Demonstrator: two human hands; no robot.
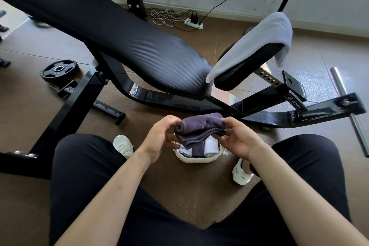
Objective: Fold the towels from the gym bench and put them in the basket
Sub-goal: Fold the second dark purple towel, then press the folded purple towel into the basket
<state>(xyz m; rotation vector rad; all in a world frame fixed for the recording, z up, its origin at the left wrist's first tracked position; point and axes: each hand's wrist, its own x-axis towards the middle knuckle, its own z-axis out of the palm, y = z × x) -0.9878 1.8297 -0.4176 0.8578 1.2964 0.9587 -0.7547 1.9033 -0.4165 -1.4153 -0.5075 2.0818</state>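
A folded dark grey towel (200, 129) hangs just above a small white woven basket (196, 159) on the floor between my knees. My left hand (159, 138) grips its left end and my right hand (238, 138) grips its right end. Inside the basket stand folded towels (209, 147), white and dark grey, partly hidden by the held towel. One light grey towel (253, 43) lies draped over the seat pad of the black gym bench (123, 36).
The bench's black steel frame (289, 116) runs across the floor right behind the basket. A weight plate (59, 70) lies at the left, a steel bar (349, 110) at the right, a power strip with cables (192, 22) by the wall. My white shoes flank the basket.
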